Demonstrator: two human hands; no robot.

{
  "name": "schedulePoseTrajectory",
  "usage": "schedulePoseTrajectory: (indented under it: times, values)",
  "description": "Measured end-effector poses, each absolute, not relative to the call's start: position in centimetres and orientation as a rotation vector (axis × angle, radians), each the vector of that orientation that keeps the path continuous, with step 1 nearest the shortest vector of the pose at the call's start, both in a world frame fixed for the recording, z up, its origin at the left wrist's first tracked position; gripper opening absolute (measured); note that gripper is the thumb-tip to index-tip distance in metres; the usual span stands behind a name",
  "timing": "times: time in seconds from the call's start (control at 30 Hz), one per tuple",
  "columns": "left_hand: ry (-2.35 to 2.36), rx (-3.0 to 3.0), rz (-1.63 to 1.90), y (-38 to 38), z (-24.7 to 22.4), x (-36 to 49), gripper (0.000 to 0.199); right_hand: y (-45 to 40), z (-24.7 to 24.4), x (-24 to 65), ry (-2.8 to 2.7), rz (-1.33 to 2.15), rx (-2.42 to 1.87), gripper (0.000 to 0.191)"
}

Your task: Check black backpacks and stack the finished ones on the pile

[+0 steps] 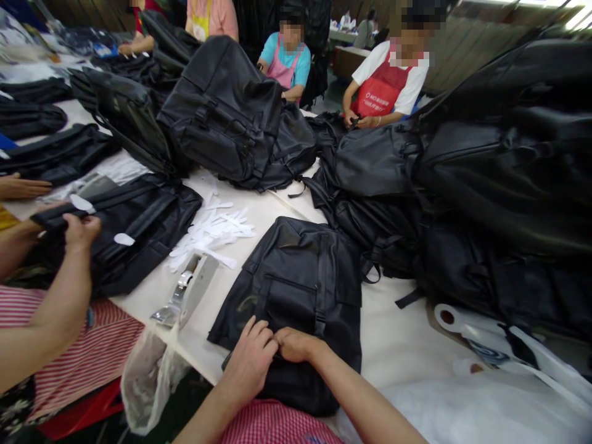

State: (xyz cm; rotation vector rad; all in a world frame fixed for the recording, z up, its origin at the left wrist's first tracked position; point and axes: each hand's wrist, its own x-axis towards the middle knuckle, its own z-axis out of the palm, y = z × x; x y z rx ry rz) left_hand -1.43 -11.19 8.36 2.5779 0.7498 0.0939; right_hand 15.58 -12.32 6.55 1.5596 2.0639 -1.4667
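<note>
Our left hand (pixel 252 353) and right hand (pixel 292 344) meet on the black bag (pixel 296 277), fingers bent at its strap area; we cannot tell how firmly they grip. The bag lies flat on the table (pixel 388 345), right beside the metal dispenser (pixel 187 290).

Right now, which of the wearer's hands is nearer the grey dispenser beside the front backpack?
Left hand: on the backpack, right of the dispenser. The right hand sits farther right, against the left.
</note>
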Motion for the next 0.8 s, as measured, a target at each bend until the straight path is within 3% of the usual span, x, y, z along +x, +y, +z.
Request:
schedulePoseTrajectory:
  times: [0.13,0.33,0.37,0.5,0.63,0.73,0.8]
  values:
    - [0.689,2.596,0.063,-11.5,9.5,0.1,0.023,-11.5,5.2,15.7,2.033,-1.522,1.41,0.025]
    - [0.678,2.713,-0.232,-12.0,9.0,1.3,0.069,-12.1,4.8,17.4,1.967,-1.582,1.492,0.025]
    - [0.676,2.74,-0.27,-12.0,8.8,1.2,0.065,-12.2,4.7,17.7,1.949,-1.578,1.548,0.027]
    - [0.592,2.799,-0.395,-11.9,8.2,0.5,0.018,-12.0,4.9,18.3,1.873,-1.46,1.769,0.035]
    - [0.547,2.805,-0.355,-12.0,7.7,0.2,0.021,-11.9,6.2,17.4,1.898,-1.173,1.856,0.015]
    - [0.543,2.8,-0.335,-12.2,7.5,0.3,0.017,-11.9,7.3,16.2,1.926,-1.02,1.822,0.052]
    - [0.541,2.791,-0.321,-12.2,7.5,0.3,0.013,-11.9,7.6,15.3,1.934,-0.964,1.787,0.061]
